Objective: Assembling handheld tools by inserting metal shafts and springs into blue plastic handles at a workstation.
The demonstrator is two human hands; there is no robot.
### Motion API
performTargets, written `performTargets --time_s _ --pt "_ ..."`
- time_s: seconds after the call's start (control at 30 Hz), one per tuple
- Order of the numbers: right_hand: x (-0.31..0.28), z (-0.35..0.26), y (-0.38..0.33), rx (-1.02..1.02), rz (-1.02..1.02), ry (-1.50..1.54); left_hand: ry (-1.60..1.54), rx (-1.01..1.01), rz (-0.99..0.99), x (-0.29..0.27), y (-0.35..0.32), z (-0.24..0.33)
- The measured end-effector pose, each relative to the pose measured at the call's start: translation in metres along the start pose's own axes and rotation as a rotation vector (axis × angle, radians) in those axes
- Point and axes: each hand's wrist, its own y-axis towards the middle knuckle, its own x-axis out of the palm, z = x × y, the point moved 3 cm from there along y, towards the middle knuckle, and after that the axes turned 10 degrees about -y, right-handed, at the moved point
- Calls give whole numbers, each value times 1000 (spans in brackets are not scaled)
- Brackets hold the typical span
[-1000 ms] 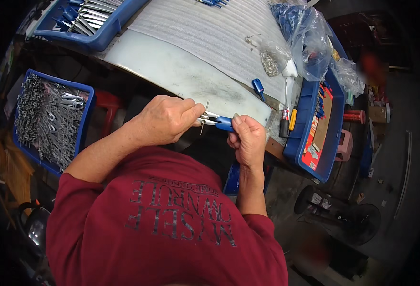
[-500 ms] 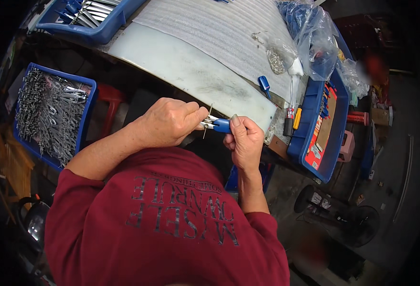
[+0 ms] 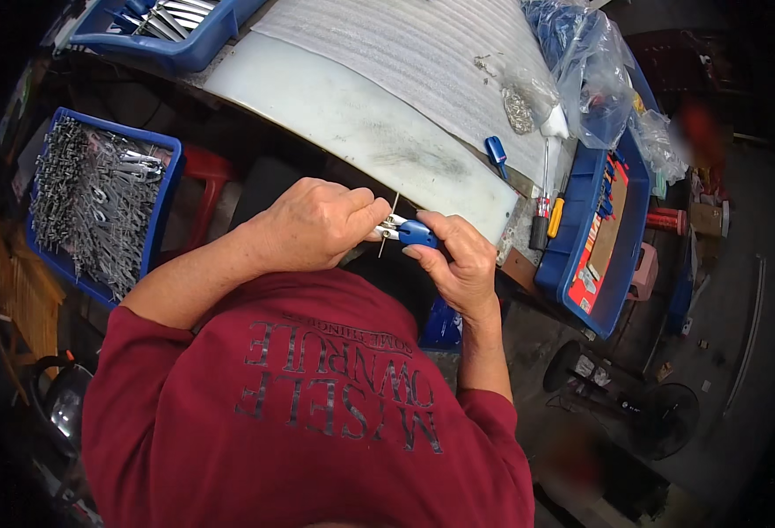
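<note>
In front of my chest, just off the near edge of the table, I hold a small silver metal part with a thin crosswise rod [image 3: 388,231]. My left hand [image 3: 317,222] is closed on its left end, most of which the fingers hide. A blue plastic piece [image 3: 417,232] with a rounded end sits against the metal part's right side. My right hand [image 3: 460,260] grips that blue piece at its right end, thumb below and forefinger above. Another blue plastic piece [image 3: 496,151] lies on the table near its right edge.
A blue bin [image 3: 164,198] of metal parts is at left, beside a red stool [image 3: 207,180]. Another blue bin [image 3: 198,55] stands on the table's far left corner. Screwdrivers [image 3: 554,216] lie by a blue crate [image 3: 546,277] at right. A clear plastic bag [image 3: 594,97] is behind.
My right thumb has moved from the top of the blue piece to below it, with the forefinger now above. More of the blue piece's rounded end shows. My left hand keeps its hold.
</note>
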Motion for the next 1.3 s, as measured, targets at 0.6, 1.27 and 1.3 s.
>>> performTargets --time_s 0.6,1.27,1.3 --pt "0 -2 -1 56 -27 -2 -27 -9 -5 3 1 2" --pt "6 2 -3 25 8 14 -25 -51 -29 3 -2 5" --pt "6 2 -3 40 25 33 -21 -57 -25 3 -2 5"
